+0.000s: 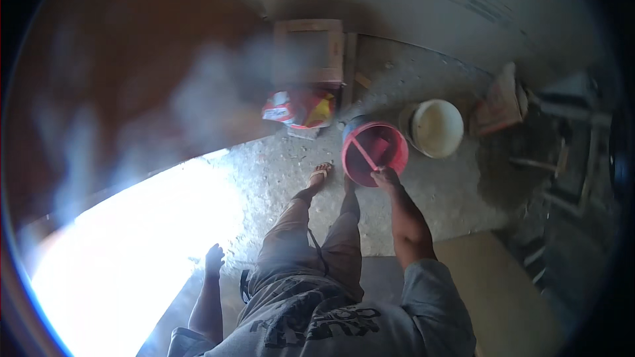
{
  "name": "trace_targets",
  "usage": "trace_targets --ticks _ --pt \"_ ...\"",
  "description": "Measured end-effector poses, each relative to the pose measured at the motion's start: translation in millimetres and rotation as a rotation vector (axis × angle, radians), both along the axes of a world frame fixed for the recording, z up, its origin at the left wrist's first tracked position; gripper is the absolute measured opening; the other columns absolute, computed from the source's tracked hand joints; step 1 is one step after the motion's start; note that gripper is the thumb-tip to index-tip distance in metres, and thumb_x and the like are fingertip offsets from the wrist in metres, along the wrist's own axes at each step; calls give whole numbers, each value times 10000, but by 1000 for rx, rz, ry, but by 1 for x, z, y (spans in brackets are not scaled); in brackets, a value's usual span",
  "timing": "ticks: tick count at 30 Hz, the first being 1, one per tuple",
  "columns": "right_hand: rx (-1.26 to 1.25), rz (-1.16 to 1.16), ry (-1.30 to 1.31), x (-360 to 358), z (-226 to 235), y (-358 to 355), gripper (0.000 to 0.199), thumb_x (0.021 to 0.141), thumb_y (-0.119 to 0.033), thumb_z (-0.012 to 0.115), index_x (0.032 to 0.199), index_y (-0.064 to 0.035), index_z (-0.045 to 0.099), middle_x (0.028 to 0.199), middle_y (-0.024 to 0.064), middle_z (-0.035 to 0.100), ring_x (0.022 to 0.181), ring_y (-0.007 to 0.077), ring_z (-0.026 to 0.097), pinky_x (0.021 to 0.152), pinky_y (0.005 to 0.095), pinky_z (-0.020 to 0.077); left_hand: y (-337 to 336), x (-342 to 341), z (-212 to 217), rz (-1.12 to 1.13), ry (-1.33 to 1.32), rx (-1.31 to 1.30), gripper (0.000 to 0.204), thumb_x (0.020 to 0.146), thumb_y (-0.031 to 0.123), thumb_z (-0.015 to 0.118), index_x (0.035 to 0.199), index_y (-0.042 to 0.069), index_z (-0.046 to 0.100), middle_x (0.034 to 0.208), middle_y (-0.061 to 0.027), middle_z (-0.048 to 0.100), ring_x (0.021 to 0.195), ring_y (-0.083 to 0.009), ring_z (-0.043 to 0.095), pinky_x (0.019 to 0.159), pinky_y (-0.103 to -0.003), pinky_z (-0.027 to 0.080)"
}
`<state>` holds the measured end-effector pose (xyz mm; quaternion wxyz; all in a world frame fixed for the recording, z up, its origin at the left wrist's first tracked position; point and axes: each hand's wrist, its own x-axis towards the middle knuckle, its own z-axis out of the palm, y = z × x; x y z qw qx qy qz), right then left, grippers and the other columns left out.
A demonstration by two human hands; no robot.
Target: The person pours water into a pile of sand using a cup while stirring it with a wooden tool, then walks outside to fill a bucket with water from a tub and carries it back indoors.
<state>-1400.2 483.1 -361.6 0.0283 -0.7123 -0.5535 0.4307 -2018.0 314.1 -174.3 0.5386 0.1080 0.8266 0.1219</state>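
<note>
In front of my feet stands a red-pink bucket [401, 152]. My right hand [385, 177] reaches to its near rim and is closed around a long pink handle [364, 154] that slants across the bucket's mouth. Whether the handle belongs to the bucket or to a tool inside it, I cannot tell. A darker shape shows within the bucket. My left hand [215, 258] hangs low at my left side, away from the bucket, with its fingers apart and nothing in them.
A whitish bucket [440, 129] stands right of the red-pink one. Beyond are a red and yellow bag [305, 109], a cardboard box [308, 49] and a brown sack [499, 106]. A wooden frame [582, 165] lies at right. Bright light floods in at left.
</note>
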Motion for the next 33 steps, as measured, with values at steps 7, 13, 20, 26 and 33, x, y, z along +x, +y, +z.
trace_targets --ticks 7,13,20,26,33 --pt "-160 179 -108 31 -40 66 420 725 -326 557 1011 -19 562 949 234 580 906 360 565 793 396 449 -192 67 61 415 121 -173 355 814 230 574 1140 110 500 879 -41 560 707 -168 555 556 -334 442" --pt "-209 241 5 37 -56 119 453 709 -262 578 1065 12 520 1011 239 556 970 351 542 825 400 429 -288 163 50 -183 -155 101 360 850 228 546 1124 -3 510 936 -59 580 777 -170 552 679 -321 463" --pt "44 343 88 4 -5 52 612 723 -261 592 1228 1 370 1234 240 403 1168 350 386 963 407 317 -273 217 -30 16 -136 212 456 837 386 542 1136 44 519 975 -72 574 855 -187 551 714 -331 465" --pt "-336 547 27 6 6 -138 677 800 -369 541 1301 5 282 1322 228 303 1259 333 258 1031 397 222 -147 257 -10 262 -93 -5 447 847 382 511 1164 66 510 935 -70 580 826 -156 544 653 -300 466" --pt "-569 490 485 9 54 -148 496 816 -438 488 1055 -9 559 1087 164 560 990 262 531 866 345 388 -126 248 -11 -168 -152 74 400 848 313 539 1120 22 502 737 23 501 604 -47 420 515 -209 361"
